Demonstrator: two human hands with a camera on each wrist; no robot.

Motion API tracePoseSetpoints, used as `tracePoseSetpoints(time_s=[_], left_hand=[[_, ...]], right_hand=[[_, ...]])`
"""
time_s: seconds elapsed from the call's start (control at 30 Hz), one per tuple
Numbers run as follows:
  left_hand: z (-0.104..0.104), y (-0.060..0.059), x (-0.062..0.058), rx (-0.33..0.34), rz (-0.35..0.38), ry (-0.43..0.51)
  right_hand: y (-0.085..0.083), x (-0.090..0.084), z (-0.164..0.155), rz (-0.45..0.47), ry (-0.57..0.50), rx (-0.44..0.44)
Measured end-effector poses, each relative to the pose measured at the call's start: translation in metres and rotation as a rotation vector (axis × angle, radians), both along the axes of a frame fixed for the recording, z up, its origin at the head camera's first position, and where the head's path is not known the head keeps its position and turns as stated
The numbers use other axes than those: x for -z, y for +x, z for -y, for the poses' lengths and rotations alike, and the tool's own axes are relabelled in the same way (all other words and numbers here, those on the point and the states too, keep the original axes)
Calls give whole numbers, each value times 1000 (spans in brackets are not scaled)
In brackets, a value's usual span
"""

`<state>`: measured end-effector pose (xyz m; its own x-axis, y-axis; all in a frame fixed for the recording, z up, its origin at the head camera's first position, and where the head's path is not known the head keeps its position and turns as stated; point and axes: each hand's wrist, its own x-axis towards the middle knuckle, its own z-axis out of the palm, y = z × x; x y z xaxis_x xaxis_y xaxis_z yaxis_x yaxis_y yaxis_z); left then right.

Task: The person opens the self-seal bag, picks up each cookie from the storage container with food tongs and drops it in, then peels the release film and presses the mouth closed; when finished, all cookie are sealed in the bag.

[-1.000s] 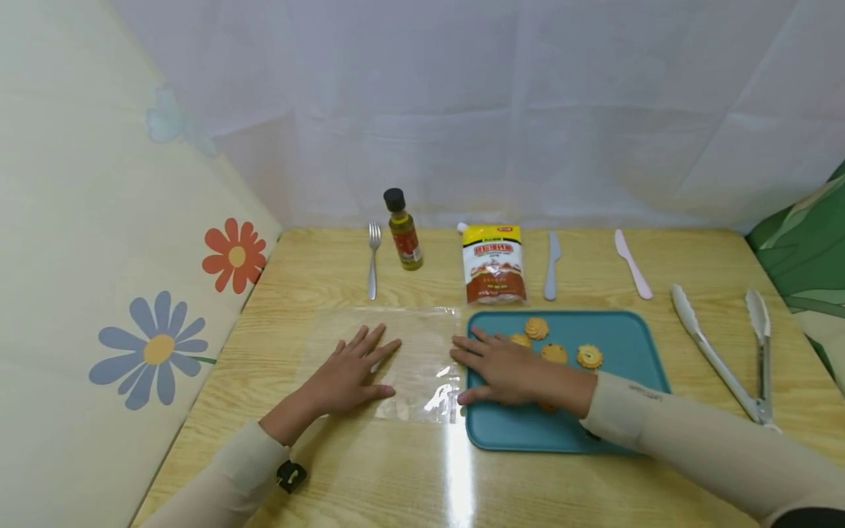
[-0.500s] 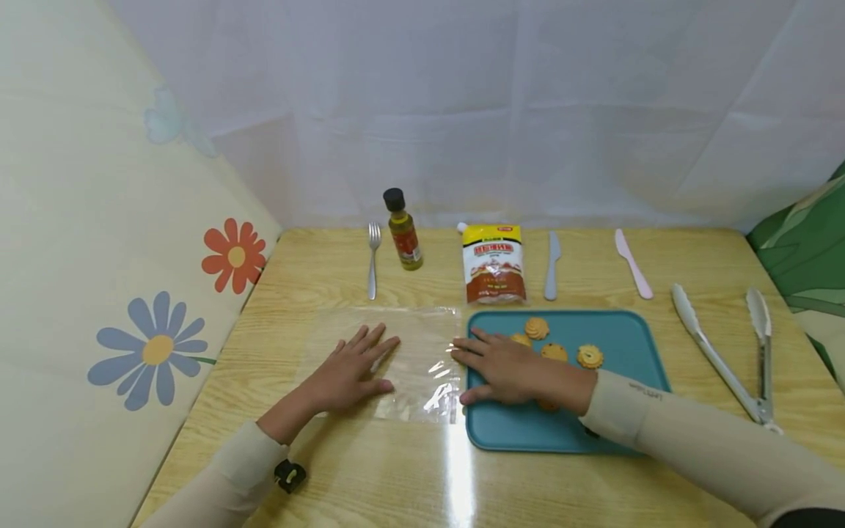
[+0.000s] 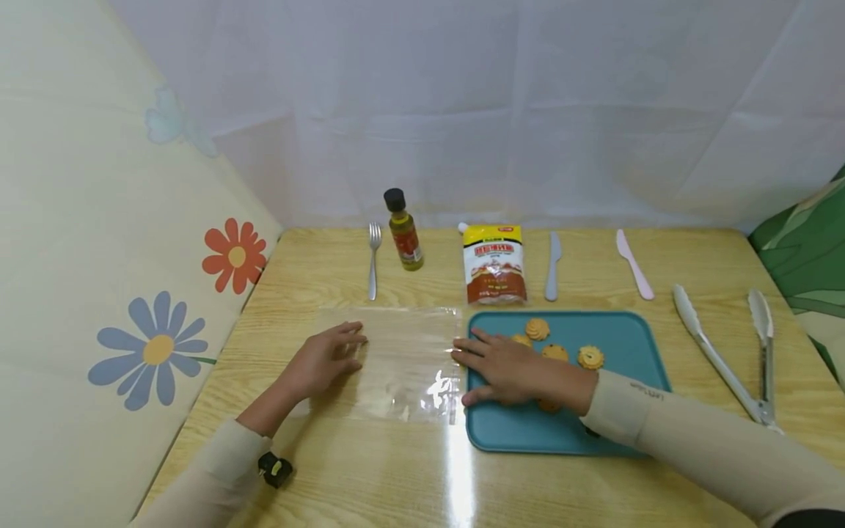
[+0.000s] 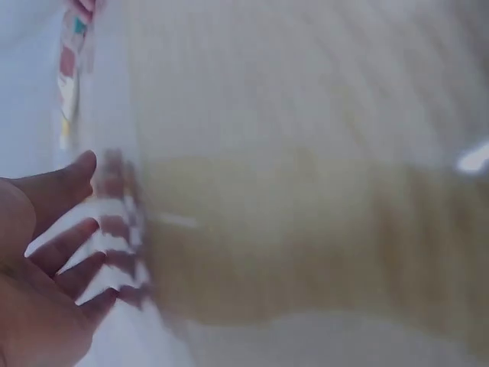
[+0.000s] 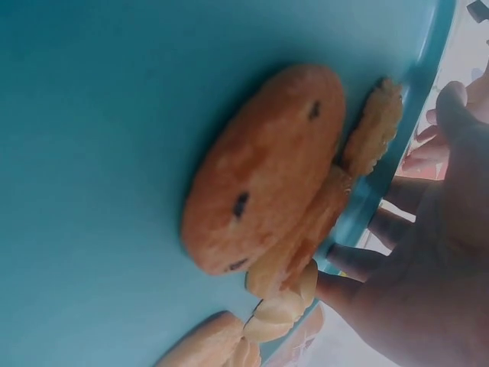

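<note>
A clear plastic bag (image 3: 409, 359) lies flat on the table, left of a blue tray (image 3: 521, 433). My left hand (image 3: 321, 361) is over the bag's left part, fingers loosely bent and holding nothing. In the left wrist view its fingers (image 4: 84, 275) show spread, with reflections beside them. My right hand (image 3: 505, 367) rests across the tray's left side, fingers straight and spread, fingertips at the bag's right edge. Several cookies (image 3: 537, 328) lie on the tray, some partly hidden by that hand. The right wrist view shows a cookie with dark specks (image 5: 263, 168) close up.
Behind the bag are a fork (image 3: 372, 260) and a black-capped bottle (image 3: 405, 238). A spouted pouch (image 3: 495, 268), a grey knife (image 3: 551, 268) and a pink knife (image 3: 635, 265) lie behind the tray. Spread tongs (image 3: 719, 367) lie at the right.
My left hand has lifted and drawn back to the left, its fingers going from flat and spread to loosely bent. The right hand and the tray have stayed put.
</note>
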<state>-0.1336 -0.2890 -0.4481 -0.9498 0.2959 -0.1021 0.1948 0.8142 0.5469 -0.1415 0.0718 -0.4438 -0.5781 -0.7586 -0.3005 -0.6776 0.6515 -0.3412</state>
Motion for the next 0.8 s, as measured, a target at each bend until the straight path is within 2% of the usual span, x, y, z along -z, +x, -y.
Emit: tracePoseSetpoints(time_s=[0.13,0.33,0.63,0.8], left_hand=[[6,-2,3,-14,14,40],[8,-1,6,-39,-13,100],[6,-1,5,-58,-76,111],[8,-2,6,-85,-44,166]], right_hand=[[1,-1,0,7,8,4],[1,0,0,-2,-1,-3],[1,0,-1,-10,4,-5],[1,1,-1,-14,9,-7]])
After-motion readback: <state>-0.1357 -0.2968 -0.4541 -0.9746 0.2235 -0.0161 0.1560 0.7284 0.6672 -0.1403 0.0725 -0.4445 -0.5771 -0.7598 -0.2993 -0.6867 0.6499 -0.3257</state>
